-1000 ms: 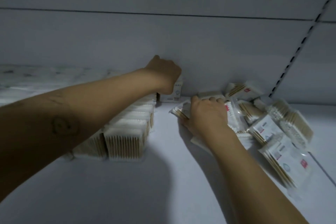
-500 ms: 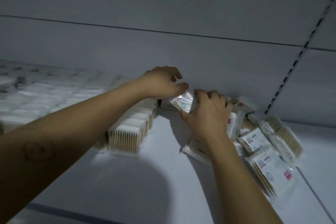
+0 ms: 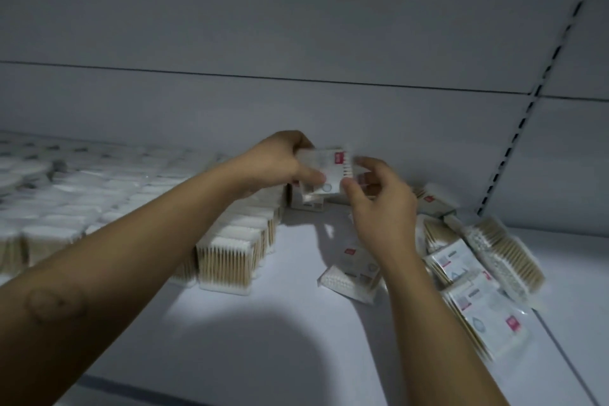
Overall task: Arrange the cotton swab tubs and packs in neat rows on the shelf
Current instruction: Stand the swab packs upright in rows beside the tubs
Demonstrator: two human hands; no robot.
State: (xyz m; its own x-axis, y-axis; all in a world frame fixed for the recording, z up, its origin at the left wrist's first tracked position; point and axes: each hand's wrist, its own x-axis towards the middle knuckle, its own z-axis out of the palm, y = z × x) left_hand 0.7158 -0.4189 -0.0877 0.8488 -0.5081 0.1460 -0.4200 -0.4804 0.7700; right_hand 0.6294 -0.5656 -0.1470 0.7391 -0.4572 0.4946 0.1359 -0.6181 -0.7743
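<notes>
Now we hold the pack (image 3: 324,168) up off the shelf (image 3: 263,339) — the grip of our left hand (image 3: 280,161) is clamped on it, while our right hand (image 3: 379,204) has let go, grip apart. It can go in a row.

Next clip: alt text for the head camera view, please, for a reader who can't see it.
A person's left hand grips a cotton swab pack above the shelf, with the right hand at its right edge. Swab tubs stand in rows on the left; loose packs lie heaped on the right.
</notes>
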